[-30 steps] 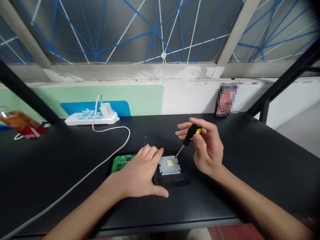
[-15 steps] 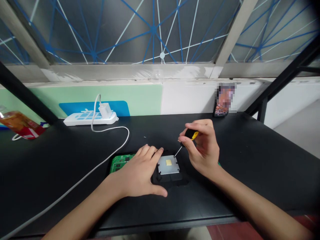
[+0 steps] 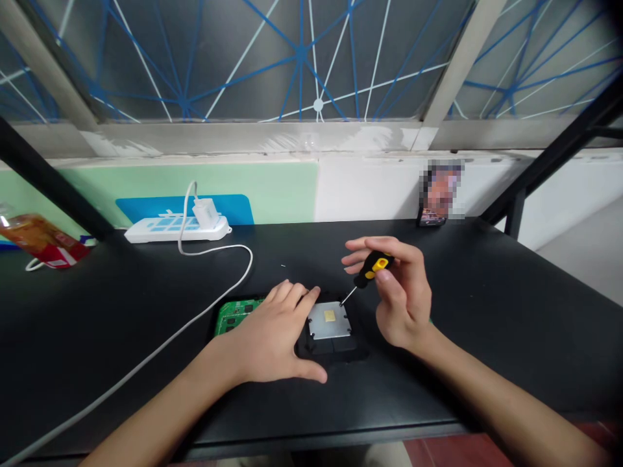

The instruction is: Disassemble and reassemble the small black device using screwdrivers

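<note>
A black and yellow screwdriver (image 3: 374, 268) is held by its handle in my right hand (image 3: 403, 292), between thumb and fingers. Its thin shaft slants down to the left, the tip at the upper right corner of a silver metal plate (image 3: 321, 326). A small pale yellow square pad (image 3: 329, 316) lies on that plate. The plate sits in a black casing (image 3: 335, 350). My left hand (image 3: 275, 337) rests flat with fingers stretched over the casing's left side, thumb spread apart. Left of it a green circuit board (image 3: 236, 314) shows, partly covered by the hand.
A white power strip (image 3: 180, 230) with a plugged-in charger (image 3: 206, 213) stands at the back left. Its white cable (image 3: 214, 301) runs across the black table (image 3: 146, 305). A bottle (image 3: 43, 240) lies at far left; a phone (image 3: 440, 194) leans on the wall at back right.
The fingers of my right hand have loosened and turned round the screwdriver, baring more of its handle. The screwdriver tip stays at the plate's corner. My left hand has hardly moved.
</note>
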Demonstrator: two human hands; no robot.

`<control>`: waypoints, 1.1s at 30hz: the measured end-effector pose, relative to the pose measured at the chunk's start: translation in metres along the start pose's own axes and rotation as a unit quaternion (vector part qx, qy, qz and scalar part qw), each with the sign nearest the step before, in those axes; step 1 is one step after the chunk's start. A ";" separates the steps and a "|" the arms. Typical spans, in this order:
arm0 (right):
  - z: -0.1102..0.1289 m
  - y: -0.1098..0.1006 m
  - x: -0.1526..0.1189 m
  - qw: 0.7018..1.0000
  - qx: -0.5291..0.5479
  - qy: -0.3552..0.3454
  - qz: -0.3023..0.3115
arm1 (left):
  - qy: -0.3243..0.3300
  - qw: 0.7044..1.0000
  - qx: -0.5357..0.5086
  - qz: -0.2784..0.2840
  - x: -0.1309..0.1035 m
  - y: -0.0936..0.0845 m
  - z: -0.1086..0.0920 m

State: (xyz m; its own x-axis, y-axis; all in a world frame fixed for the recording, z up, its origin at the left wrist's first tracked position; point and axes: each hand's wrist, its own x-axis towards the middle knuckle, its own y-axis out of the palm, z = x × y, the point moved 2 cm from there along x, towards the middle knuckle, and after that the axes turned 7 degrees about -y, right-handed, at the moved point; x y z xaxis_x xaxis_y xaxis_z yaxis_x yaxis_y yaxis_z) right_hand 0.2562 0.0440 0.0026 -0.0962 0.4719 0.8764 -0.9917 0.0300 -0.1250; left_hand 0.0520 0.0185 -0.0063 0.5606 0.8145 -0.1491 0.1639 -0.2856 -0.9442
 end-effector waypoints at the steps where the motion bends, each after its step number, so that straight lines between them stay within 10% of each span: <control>1: 0.000 0.000 0.000 1.000 -0.007 -0.006 0.002 | 0.000 1.000 0.002 -0.001 0.000 0.000 0.000; 33: -0.005 -0.005 0.006 0.991 -0.120 -0.063 0.003 | 0.009 1.000 -0.009 -0.011 0.001 0.001 0.001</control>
State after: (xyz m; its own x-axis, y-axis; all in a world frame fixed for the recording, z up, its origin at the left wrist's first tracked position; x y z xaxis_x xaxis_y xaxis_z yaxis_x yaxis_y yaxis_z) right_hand 0.2612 0.0509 0.0062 -0.1275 0.3593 0.9245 -0.9438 0.2428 -0.2245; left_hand 0.0516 0.0192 -0.0078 0.5716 0.8112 -0.1237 0.1907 -0.2779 -0.9415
